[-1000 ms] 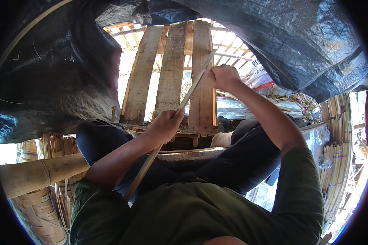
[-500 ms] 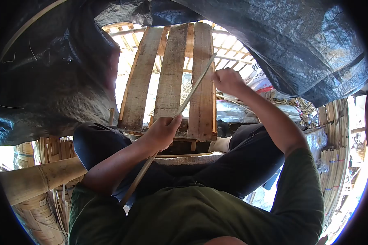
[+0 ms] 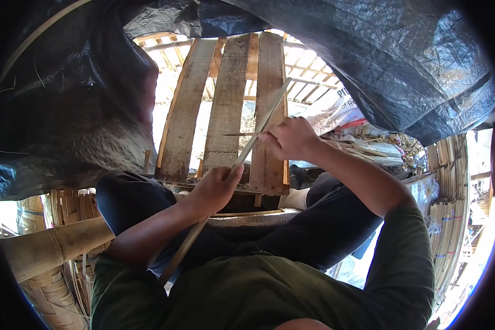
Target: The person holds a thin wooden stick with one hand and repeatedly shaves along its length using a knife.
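Observation:
A long pale bamboo strip [image 3: 270,113] slants from beside my waist up over the wooden slats. My left hand [image 3: 217,190] is closed around its middle, above my lap. Higher up, my right hand [image 3: 292,137] grips a knife, its handle hidden by the fingers. The thin dark knife blade [image 3: 238,134] points left and lies across the strip, apparently touching it.
In front of me stands a rack of three wooden planks [image 3: 225,104]. Dark tarpaulin [image 3: 401,55] hangs on both sides. A thick bamboo pole [image 3: 60,242] lies at my left, and bundled bamboo strips [image 3: 448,220] stand at my right. A printed sack [image 3: 344,113] sits behind.
My right hand has moved down and left along the strip, and the knife blade now shows crossing it. My left hand keeps its hold, slightly lower.

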Motion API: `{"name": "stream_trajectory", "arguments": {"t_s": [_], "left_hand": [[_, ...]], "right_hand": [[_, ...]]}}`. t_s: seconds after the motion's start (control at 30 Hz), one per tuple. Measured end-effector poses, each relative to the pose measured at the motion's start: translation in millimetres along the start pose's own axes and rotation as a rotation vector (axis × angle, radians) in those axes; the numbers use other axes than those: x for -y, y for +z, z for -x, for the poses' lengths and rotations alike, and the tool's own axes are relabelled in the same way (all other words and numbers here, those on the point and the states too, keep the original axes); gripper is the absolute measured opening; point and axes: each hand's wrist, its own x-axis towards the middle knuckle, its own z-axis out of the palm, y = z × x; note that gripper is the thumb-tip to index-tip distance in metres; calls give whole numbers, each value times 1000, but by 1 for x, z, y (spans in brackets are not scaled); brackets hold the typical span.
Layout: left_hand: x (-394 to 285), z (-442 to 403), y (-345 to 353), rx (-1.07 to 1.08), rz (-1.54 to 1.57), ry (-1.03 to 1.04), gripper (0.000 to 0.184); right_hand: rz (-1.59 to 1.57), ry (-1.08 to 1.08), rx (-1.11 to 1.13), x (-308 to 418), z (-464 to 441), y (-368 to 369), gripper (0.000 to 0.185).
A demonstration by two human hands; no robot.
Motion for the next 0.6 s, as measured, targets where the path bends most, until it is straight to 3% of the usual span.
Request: {"name": "stream_trajectory", "arguments": {"t_s": [0.07, 0.13, 0.2, 0.3, 0.33, 0.4, 0.47, 0.6], "left_hand": [[-2, 5, 1, 7, 36, 41, 58], [-5, 7, -2, 20, 32, 33, 58], [-2, 5, -2, 33, 29, 33, 58], [7, -3, 0, 61, 94, 11, 46], [5, -2, 0, 31, 63, 43, 52], [4, 3, 1, 10, 31, 62, 59], [0, 4, -1, -9, 42, 87, 60], [-2, 4, -3, 26, 48, 22, 60]], "right_hand": [[32, 114, 168, -25, -12, 13, 55], [38, 176, -37, -50, -19, 17, 54], [36, 245, 7, -47, -19, 17, 54], [-138, 103, 127, -9, -6, 0, 56], [-57, 15, -15, -1, 1, 6, 56], [-82, 114, 124, -14, -7, 7, 55], [-25, 212, -16, -50, -17, 22, 55], [27, 227, 18, -58, -18, 19, 55]]}}
